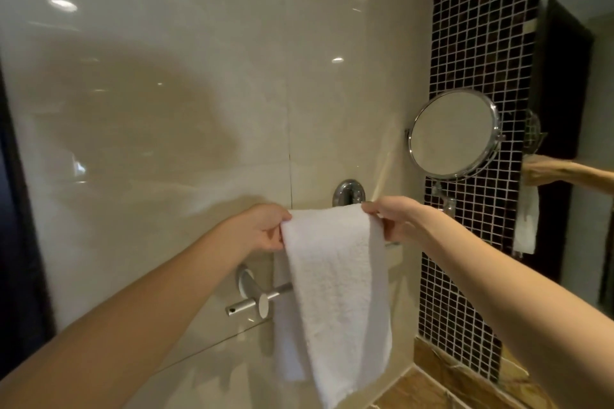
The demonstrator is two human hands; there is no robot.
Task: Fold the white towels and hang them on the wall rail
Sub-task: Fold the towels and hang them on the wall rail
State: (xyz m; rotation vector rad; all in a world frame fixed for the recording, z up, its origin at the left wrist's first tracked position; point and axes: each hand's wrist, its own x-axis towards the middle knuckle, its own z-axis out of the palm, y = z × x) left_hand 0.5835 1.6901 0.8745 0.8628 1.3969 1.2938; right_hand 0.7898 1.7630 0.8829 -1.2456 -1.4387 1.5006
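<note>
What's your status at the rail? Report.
Left hand and right hand pinching top corners of white towel. Towel folded, held above rail. Nothing in the way.

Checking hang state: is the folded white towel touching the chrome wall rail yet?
Cannot tell. In the head view the folded white towel, pinched by left hand and right hand, hides the chrome wall rail where they would meet.
</note>
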